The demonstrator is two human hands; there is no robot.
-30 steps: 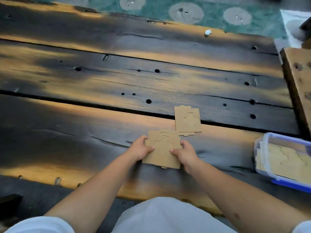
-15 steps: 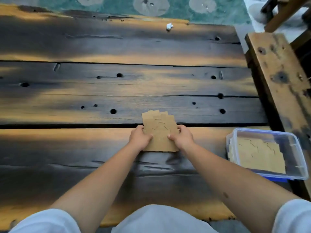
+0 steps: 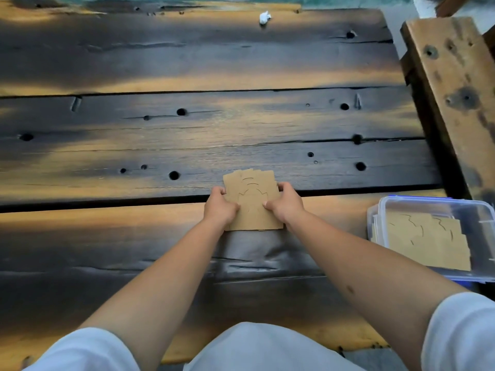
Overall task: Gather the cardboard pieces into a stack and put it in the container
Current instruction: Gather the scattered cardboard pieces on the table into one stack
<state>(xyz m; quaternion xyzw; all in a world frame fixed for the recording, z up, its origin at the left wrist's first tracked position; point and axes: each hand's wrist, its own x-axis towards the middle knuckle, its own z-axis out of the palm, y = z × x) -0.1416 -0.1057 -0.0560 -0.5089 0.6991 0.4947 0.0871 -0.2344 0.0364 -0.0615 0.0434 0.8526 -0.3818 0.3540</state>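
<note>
A stack of brown cardboard pieces (image 3: 251, 199) with cut jigsaw lines lies on the dark wooden table (image 3: 187, 135), its far edges slightly fanned. My left hand (image 3: 219, 207) grips the stack's left side and my right hand (image 3: 285, 206) grips its right side, thumbs on top. To the right stands a clear plastic container (image 3: 388, 207) with a blue base, holding more cardboard pieces (image 3: 426, 236) flat inside.
A wooden bench or beam (image 3: 455, 84) runs along the table's right edge, just behind the container. A small white scrap (image 3: 264, 17) lies at the far edge. The table planks have gaps and holes.
Both hands carried one cardboard stack forward onto the second pile lying farther away; the two are now merged into one stack held between both hands. The view shifted right.
</note>
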